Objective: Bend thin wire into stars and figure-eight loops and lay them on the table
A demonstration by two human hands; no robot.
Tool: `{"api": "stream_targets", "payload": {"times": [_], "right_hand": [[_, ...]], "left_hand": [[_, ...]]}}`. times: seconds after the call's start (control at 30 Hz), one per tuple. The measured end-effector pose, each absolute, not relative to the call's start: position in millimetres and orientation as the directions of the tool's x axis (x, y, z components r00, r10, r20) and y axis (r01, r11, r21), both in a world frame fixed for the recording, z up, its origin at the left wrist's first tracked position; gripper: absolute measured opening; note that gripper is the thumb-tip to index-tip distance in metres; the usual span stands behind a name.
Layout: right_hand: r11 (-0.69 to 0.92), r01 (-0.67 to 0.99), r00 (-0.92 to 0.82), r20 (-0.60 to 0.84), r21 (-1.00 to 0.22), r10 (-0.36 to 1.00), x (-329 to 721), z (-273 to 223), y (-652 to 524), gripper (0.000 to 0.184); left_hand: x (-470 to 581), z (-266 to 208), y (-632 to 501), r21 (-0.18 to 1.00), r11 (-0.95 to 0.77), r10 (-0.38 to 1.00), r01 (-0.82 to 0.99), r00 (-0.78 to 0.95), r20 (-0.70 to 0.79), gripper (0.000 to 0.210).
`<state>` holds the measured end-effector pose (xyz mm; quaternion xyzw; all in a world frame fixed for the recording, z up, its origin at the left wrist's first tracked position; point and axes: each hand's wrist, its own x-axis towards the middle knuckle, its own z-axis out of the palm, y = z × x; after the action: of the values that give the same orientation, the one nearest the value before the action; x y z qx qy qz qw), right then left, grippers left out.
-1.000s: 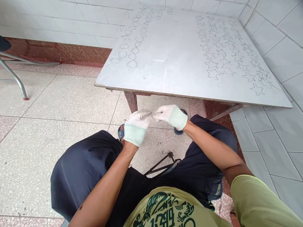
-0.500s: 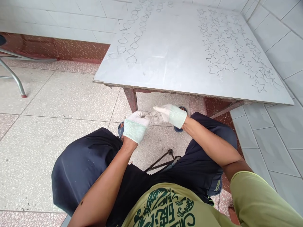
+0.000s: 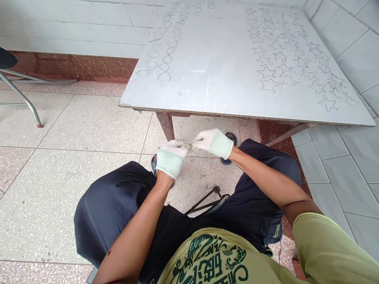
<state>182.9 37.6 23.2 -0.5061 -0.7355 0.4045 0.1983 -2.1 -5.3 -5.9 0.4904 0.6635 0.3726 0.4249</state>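
My left hand (image 3: 172, 156), in a white knitted glove with a pale green cuff, is closed with its fingers pinched on a thin bent wire (image 3: 193, 150). My right hand (image 3: 214, 142), gloved alike, meets it from the right, thumb and fingertips pinched together on the same wire. Both hands are held low between my knees, just in front of the table edge. The wire's full shape is too fine to make out against the speckled floor.
A white-topped table (image 3: 217, 94) stands ahead. Rows of star-shaped wires (image 3: 270, 84) lie on its right side, looped wires (image 3: 164, 75) on its left. A metal chair leg (image 3: 28, 100) is at far left. Tiled walls border the table.
My right hand's fingers, spread along the wire before, have drawn together into a pinch close to my left fingertips. The whole view has shifted slightly; my left hand keeps its grip.
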Motion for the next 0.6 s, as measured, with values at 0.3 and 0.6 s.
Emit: {"api": "stream_targets", "payload": {"times": [0.3, 0.6], "right_hand": [[0.124, 0.609, -0.303, -0.085, -0.783, 0.949, 172.7, 11.1, 33.0, 0.018], [0.089, 0.555, -0.299, -0.098, -0.827, 0.949, 170.8, 20.9, 27.9, 0.016]], "left_hand": [[6.0, -14.7, -15.4, 0.829, 0.197, 0.973, 0.523, -0.209, -0.099, 0.026], [1.4, -22.4, -18.0, 0.796, 0.264, 0.952, 0.544, -0.277, -0.127, 0.023]]}}
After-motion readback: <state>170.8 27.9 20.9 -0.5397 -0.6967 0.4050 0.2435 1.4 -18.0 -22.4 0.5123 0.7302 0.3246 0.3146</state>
